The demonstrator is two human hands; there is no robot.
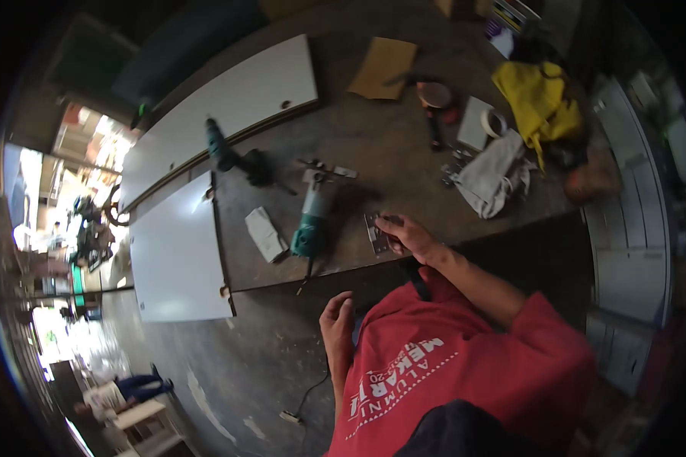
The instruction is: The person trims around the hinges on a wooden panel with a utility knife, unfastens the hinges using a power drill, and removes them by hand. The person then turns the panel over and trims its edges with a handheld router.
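My right hand (pixel 410 234) is closed with thumb and fingers on a small metal hinge (pixel 375 234), a flat piece with holes, near the table's front edge. My left hand (pixel 337 321) is in the air in front of that edge, loosely curled, with nothing visible in it. To the left of the hinge lies a teal and silver trim router (pixel 309 222) with its cord running off the edge. A white folded cloth or packet (pixel 266 234) is beside the router. Further back lies a dark teal cordless drill (pixel 235 156).
White panels (pixel 177 255) with round cutouts cover the table's left side. Further back are a brown sheet (pixel 383 68), an orange and black tool (pixel 433 107), a tape roll (pixel 493 123), a grey cloth (pixel 492 179) and a yellow bag (pixel 540 103). A person (pixel 122 396) is at lower left.
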